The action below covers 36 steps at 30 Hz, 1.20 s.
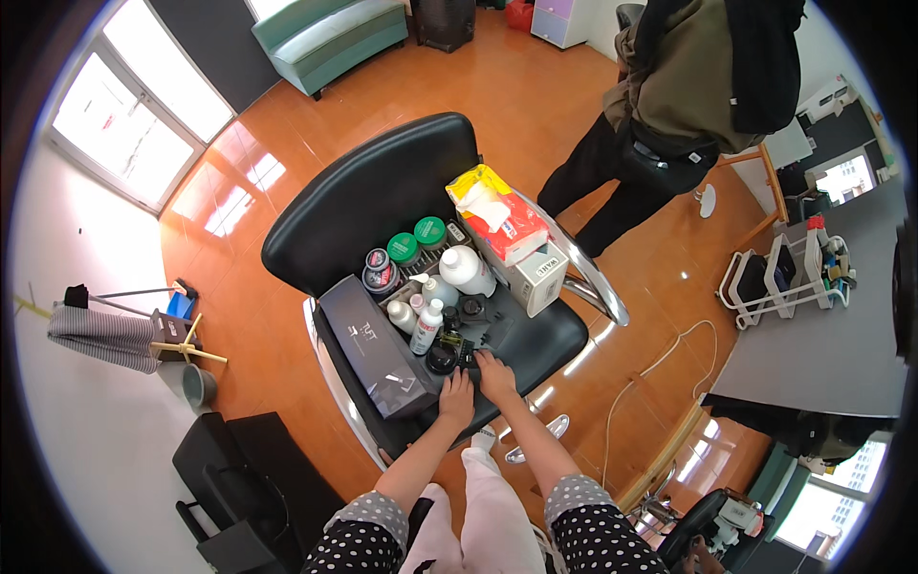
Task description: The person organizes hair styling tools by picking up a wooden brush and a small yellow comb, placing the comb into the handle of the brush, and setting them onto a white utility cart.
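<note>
My left hand (457, 398) and my right hand (496, 377) are close together at the front of a black salon chair (552, 344). Their fingertips meet small black pieces (466, 353), perhaps clipper guards; whether they grip them is unclear. Beside my left hand stands a round black jar (442, 356). Farther back are a white bottle with red writing (427, 326), a large white bottle (466, 270), a pump bottle (439, 292) and two green-lidded jars (404, 248). A long dark box (376, 348) lies along the seat's left side. Right of the bottles, a tissue pack (505, 219) rests on a Wahl box (538, 280).
The chair's chrome armrest (599, 294) curves along the right. Beyond it stands a person (667, 107). A grey counter (810, 359) at right carries a white rack (785, 280). A cable (645, 369) trails over the orange floor. Black furniture (251, 488) sits lower left.
</note>
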Available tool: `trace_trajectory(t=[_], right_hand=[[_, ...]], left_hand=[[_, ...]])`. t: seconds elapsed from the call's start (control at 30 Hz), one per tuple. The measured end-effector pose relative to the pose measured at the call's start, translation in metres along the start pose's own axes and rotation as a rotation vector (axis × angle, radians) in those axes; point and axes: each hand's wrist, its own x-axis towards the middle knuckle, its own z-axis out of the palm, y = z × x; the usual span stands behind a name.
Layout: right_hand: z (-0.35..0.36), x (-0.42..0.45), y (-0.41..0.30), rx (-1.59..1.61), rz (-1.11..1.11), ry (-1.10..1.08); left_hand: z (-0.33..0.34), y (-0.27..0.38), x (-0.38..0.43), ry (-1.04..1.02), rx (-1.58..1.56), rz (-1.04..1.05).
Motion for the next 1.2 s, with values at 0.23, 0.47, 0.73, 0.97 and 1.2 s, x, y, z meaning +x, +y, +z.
trace_trajectory(t=[0.23,0.47,0.73,0.97,1.2], right_hand=[[0.027,0.017,0.013,-0.239,0.000,-0.014],[0.011,-0.003,0.008,0.052,-0.010,0.248],[-0.023,-0.073,0.000,1.086,0.233,0.331],[-0.079,-0.186,-0.060,1.320,0.157,0.318],[-0.093,-0.303,-0.146,1.311,0.125,0.415]], left_hand=[[0.026,0.001,0.012,-0.099,0.245,0.005],[0.013,-0.005,0.015,-0.082,0.227,-0.051],[-0.044,0.018,-0.020,0.157,-1.025,-0.253],[-0.116,0.028,-0.107,0.039,-1.763,-0.001],[-0.153,0.005,-0.209,-0.286,-1.601,0.366]])
